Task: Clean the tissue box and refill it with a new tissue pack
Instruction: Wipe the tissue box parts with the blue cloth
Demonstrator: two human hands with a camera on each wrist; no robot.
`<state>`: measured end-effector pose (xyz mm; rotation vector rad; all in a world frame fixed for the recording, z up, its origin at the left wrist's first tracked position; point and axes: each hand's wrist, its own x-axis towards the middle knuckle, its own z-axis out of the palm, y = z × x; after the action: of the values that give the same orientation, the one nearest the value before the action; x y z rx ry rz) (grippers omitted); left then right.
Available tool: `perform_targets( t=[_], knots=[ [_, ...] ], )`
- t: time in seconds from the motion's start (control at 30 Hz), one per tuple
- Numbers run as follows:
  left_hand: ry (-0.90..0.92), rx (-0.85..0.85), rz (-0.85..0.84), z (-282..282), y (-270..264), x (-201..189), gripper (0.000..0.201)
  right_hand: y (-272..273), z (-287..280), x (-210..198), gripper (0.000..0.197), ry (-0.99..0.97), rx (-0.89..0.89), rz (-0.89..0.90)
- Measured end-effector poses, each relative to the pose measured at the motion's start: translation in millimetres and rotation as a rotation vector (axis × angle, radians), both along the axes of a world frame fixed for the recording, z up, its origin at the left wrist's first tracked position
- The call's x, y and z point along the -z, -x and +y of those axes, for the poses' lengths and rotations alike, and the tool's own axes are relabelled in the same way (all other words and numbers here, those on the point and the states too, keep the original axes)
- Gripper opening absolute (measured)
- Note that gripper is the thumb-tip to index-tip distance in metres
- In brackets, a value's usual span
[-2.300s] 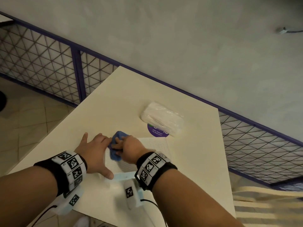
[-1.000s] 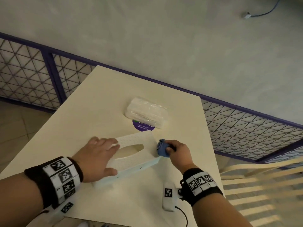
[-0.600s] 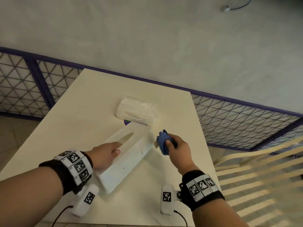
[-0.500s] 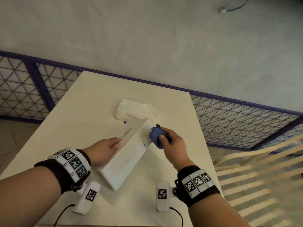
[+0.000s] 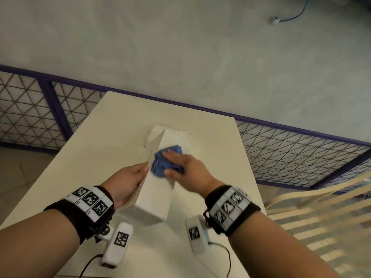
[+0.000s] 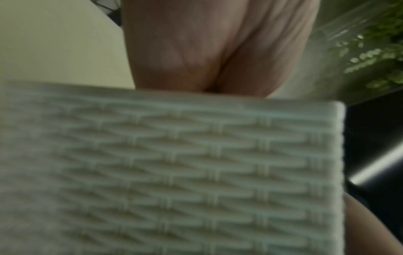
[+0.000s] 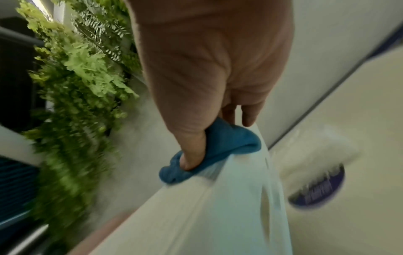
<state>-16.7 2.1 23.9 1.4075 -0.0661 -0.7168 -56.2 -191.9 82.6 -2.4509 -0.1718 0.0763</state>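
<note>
The white tissue box (image 5: pixel 156 199) stands tipped on its long side near the table's front edge, smooth face up. My left hand (image 5: pixel 128 181) holds its woven top face (image 6: pixel 174 172), thumb at the upper edge; its fingers are hidden. My right hand (image 5: pixel 184 165) presses a crumpled blue cloth (image 5: pixel 160 165) onto the upper face, and the right wrist view shows its thumb tucked into the cloth (image 7: pixel 229 139). The new tissue pack (image 5: pixel 188 143) in clear plastic lies on the table just behind the box, on a purple round sticker (image 7: pixel 318 188).
The cream table (image 5: pixel 100 137) ends close in front of me and at the right. A purple-framed mesh fence (image 5: pixel 26 109) runs behind it. A slatted wooden chair (image 5: pixel 321 207) stands at the right. Green fern foliage (image 7: pixel 82 69) shows in the wrist views.
The box went from lying flat to standing on its long side, turned end-on toward me. My right hand moved the cloth from the box's right end onto its upper face.
</note>
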Motion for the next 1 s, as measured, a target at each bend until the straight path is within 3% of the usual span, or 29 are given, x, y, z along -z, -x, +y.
perform_targets(
  t=[0.07, 0.13, 0.3, 0.43, 0.67, 0.83, 1.0],
  knots=[
    [-0.006, 0.027, -0.024, -2.7, 1.9, -3.8, 0.033, -21.9, -8.3, -9.4, 0.056, 0.054, 0.093, 0.007],
    [-0.020, -0.001, -0.028, -3.5, 0.0, -8.5, 0.033, -25.4, -4.9, -12.5, 0.055, 0.110, 0.072, 0.022],
    [-0.007, -0.173, 0.003, 3.5, -12.3, -10.3, 0.032, 29.5, 25.4, 1.8, 0.053, 0.094, -0.222, -0.023],
    [-0.002, -0.163, 0.050, 8.9, -13.2, -0.7, 0.035, 47.8, 26.8, 5.4, 0.054, 0.087, -0.340, 0.002],
    [0.014, -0.036, -0.022, -10.2, 8.8, -19.2, 0.030, -15.8, -10.0, -7.3, 0.056, 0.094, -0.025, -0.041],
    [0.020, -0.199, 0.029, -0.4, -5.6, -18.0, 0.030, 39.0, 21.5, 7.5, 0.055, 0.007, -0.288, -0.054],
    [0.003, -0.126, 0.024, 6.0, -0.9, -14.8, 0.034, 47.8, 15.7, 15.0, 0.056, 0.011, -0.373, -0.060]
  ],
)
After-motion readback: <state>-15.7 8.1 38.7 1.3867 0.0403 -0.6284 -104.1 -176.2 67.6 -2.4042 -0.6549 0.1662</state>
